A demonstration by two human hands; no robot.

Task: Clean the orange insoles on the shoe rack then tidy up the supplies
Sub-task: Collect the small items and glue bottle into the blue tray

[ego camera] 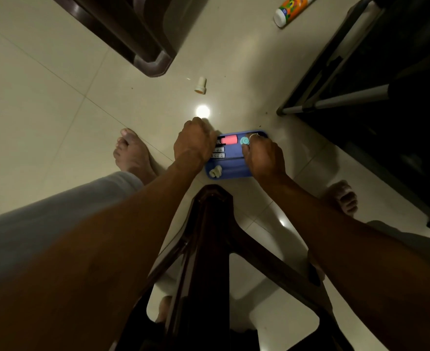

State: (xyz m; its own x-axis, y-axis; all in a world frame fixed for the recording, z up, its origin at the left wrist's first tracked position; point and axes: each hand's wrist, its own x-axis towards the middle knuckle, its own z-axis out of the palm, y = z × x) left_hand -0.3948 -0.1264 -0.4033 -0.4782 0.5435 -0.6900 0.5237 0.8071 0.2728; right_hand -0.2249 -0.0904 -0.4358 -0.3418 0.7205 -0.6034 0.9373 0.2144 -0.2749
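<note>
Tidying stage: left hand (192,140) and right hand (262,153) grip blue tray (231,171) by its ends; bottle (291,10) and cap (200,85) lie uncollected on floor (57,97).

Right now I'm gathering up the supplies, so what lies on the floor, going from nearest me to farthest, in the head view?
Blue tray → white cap → orange-and-white bottle.
</note>
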